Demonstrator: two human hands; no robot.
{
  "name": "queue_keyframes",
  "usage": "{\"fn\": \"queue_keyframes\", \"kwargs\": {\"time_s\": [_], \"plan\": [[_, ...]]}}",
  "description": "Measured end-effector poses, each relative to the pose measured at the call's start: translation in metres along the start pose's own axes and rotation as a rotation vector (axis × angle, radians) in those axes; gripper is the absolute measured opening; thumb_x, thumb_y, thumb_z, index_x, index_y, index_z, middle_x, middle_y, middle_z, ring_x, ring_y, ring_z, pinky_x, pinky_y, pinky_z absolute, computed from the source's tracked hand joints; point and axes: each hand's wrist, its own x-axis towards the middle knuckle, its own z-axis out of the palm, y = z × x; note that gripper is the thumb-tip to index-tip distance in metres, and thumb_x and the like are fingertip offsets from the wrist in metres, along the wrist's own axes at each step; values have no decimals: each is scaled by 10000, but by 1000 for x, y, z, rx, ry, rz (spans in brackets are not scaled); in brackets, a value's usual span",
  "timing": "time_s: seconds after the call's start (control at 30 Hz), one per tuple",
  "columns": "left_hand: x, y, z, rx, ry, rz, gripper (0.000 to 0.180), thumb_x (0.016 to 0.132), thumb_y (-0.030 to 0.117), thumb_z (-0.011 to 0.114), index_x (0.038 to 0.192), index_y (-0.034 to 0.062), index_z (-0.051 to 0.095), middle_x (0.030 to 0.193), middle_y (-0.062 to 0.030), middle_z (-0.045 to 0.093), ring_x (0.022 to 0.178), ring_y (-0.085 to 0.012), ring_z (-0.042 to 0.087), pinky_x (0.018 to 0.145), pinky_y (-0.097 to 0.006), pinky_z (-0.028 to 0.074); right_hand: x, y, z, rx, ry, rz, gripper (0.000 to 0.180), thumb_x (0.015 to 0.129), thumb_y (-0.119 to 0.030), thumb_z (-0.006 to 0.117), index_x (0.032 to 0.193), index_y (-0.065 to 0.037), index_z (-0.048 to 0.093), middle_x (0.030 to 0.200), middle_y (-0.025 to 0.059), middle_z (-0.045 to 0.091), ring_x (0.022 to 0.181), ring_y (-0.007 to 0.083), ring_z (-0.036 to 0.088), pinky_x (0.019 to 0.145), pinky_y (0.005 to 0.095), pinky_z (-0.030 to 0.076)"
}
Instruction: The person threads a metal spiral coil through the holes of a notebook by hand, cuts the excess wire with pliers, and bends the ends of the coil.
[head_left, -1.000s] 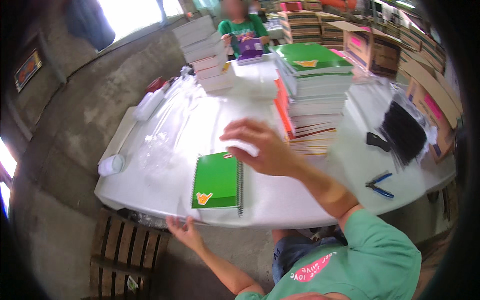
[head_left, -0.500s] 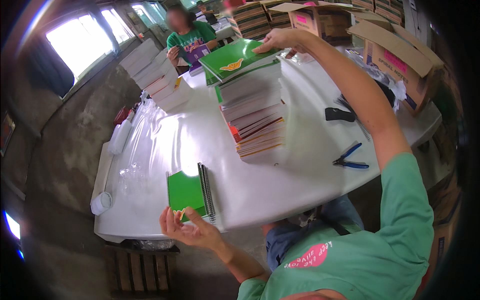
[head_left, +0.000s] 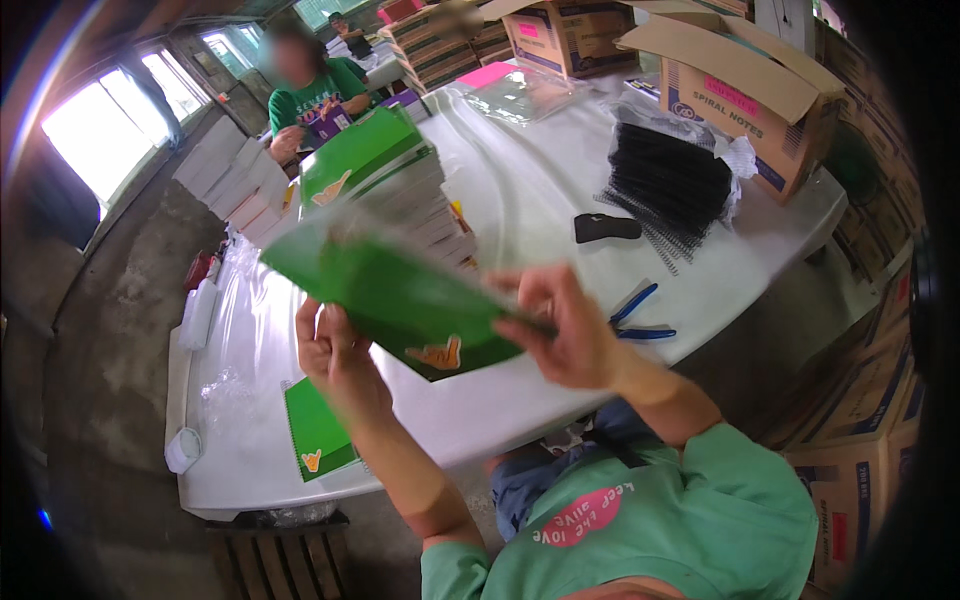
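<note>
Above the table I hold up a green-covered notebook (head_left: pixel 395 300) with an orange hand-shaped mark near its lower corner; it is tilted and partly blurred. My right hand (head_left: pixel 565 325) is closed on its right end. At its lower left edge my left hand (head_left: pixel 345 355) grips it with bent fingers. Just behind stands a tall stack of notebooks (head_left: pixel 425 205), topped by another green cover (head_left: pixel 365 150). Partly hidden by my left forearm, a green spiral notebook (head_left: pixel 315 425) lies near the table's front edge.
To the right lie blue-handled pliers (head_left: pixel 640 318), a small black object (head_left: pixel 607 228) and a pile of black spiral coils (head_left: pixel 665 175). Open cardboard boxes (head_left: pixel 750 100) stand behind them. A second stack (head_left: pixel 230 175) is at far left, near a co-worker (head_left: pixel 310 100) holding something purple.
My right hand has brought a green notebook from the stack's top towards me. My left hand has risen from beside the spiral notebook and now grips it too. The view has shifted right.
</note>
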Motion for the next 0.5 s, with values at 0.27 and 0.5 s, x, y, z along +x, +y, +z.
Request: {"fn": "queue_keyframes", "kwargs": {"time_s": [0.27, 0.5], "plan": [[-56, -6, -4, 1151, -361, 663, 296, 688, -76, 592, 949, 60, 624, 857, -72, 611, 817, -238, 575, 761, -336, 417, 17, 147, -173, -1244, 19, 477, 231, 856, -225, 597, 1022, -67, 627, 1035, 121, 611, 979, 340, 586, 844, 452, 480], [-86, -74, -29, 1275, -462, 723, 358, 706, 74, 703, 1052, 133, 632, 754, 9, 564, 728, -168, 552, 742, -316, 345, 3, 223, -227, -1772, -217, 466, 171, 859, -205, 579, 982, -87, 585, 1001, 99, 559, 1031, 291, 565, 805, 486, 496]]}}
